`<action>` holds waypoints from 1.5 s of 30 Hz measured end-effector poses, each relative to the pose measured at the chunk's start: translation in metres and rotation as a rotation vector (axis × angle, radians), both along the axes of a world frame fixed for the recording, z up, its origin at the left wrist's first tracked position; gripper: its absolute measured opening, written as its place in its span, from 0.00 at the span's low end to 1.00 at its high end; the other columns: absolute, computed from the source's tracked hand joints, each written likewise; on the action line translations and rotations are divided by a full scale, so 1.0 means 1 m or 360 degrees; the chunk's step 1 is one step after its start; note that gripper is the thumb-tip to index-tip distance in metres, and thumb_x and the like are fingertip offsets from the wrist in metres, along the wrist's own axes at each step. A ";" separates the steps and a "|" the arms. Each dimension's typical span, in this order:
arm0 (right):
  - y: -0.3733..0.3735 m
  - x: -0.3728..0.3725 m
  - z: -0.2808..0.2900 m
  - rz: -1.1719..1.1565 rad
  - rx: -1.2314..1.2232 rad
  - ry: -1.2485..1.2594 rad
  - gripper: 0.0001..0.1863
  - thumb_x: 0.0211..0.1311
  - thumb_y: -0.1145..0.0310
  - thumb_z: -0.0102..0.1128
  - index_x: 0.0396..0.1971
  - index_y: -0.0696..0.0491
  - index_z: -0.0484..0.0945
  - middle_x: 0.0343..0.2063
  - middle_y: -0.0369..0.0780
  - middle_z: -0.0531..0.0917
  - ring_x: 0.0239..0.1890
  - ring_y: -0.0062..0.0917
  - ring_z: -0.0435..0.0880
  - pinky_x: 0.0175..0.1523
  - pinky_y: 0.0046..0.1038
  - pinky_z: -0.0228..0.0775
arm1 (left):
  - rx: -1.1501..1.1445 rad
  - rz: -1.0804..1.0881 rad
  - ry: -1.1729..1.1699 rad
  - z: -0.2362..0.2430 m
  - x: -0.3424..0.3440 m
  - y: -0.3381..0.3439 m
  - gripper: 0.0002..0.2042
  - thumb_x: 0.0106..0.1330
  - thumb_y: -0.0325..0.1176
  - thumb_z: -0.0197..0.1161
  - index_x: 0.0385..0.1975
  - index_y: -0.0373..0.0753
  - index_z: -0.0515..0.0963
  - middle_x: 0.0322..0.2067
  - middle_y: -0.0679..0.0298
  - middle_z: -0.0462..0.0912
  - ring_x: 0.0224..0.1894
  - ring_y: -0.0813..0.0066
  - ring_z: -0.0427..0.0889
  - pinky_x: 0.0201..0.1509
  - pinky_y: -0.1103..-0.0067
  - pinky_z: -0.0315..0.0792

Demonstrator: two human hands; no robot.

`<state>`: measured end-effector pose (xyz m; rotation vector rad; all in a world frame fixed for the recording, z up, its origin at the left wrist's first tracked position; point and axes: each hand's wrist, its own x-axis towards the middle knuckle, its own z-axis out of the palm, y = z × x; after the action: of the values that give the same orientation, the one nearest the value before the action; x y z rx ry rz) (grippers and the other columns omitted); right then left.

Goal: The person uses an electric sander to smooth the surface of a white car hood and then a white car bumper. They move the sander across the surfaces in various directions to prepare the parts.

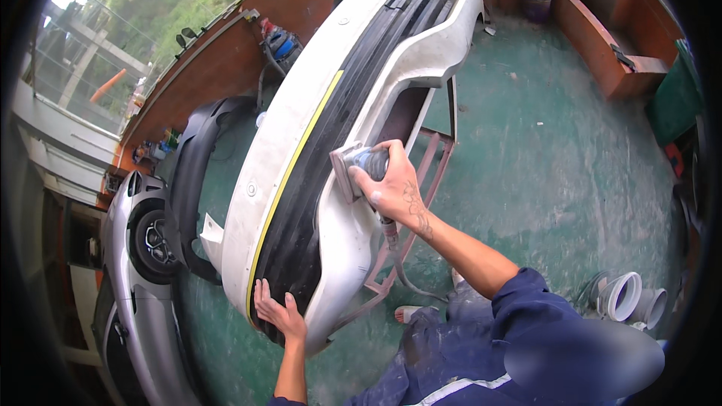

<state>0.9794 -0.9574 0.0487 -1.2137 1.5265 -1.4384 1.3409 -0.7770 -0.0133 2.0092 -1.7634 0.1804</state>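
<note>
A white car bumper [289, 113] with black ridged trim [342, 116] lies lengthwise before me. Yellow tape [302, 149] runs along the edge between the white and the black. My right hand [397, 194] is wrapped round a hand-held sander [367, 159]. The sander's flat pad touches the bumper's white edge beside the black trim, and a hose [406, 278] hangs below it. My left hand [281, 316] lies with fingers spread on the near end of the bumper, by the trim and tape, holding nothing.
A pinkish metal stand [435, 169] is under the bumper. To the left are a dark bumper [188, 173] and a silver car [147, 316]. A vacuum cleaner [282, 46] stands by the orange wall. White buckets [623, 295] lie at the right on the green floor [556, 180].
</note>
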 end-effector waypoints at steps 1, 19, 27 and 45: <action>-0.011 -0.006 0.006 -0.0061 0.0082 -0.0074 0.33 0.58 0.56 0.78 0.52 0.63 0.71 0.44 0.55 0.82 0.49 0.47 0.86 0.56 0.43 0.78 | -0.0007 -0.0003 0.0006 0.000 -0.001 -0.001 0.34 0.78 0.54 0.50 0.76 0.36 0.64 0.76 0.48 0.64 0.78 0.48 0.58 0.79 0.53 0.44; -0.039 0.017 -0.031 -0.0424 0.0186 -0.0942 0.24 0.66 0.56 0.75 0.46 0.61 0.77 0.37 0.38 0.84 0.38 0.21 0.82 0.44 0.27 0.78 | -0.0031 -0.0014 -0.0013 -0.001 0.000 -0.003 0.34 0.80 0.55 0.48 0.76 0.35 0.64 0.76 0.48 0.64 0.78 0.49 0.58 0.80 0.53 0.43; -0.012 0.011 -0.003 -0.0314 0.0099 -0.0273 0.34 0.58 0.54 0.77 0.55 0.61 0.71 0.46 0.54 0.82 0.49 0.47 0.85 0.56 0.43 0.77 | -0.0038 -0.0023 -0.0004 -0.004 0.003 -0.005 0.34 0.79 0.56 0.49 0.76 0.36 0.65 0.75 0.48 0.65 0.78 0.49 0.59 0.80 0.53 0.44; -0.050 -0.017 -0.083 -0.0552 -0.0805 0.0153 0.34 0.49 0.67 0.84 0.52 0.56 0.70 0.41 0.48 0.76 0.37 0.47 0.83 0.40 0.42 0.79 | -0.0004 -0.0040 -0.0060 0.002 0.004 -0.001 0.34 0.81 0.53 0.46 0.76 0.33 0.62 0.76 0.47 0.63 0.78 0.49 0.58 0.80 0.54 0.41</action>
<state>0.9623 -1.0077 -0.0339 -1.3620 1.5413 -2.1156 1.3448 -0.7782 -0.0115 1.9928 -1.8099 0.2138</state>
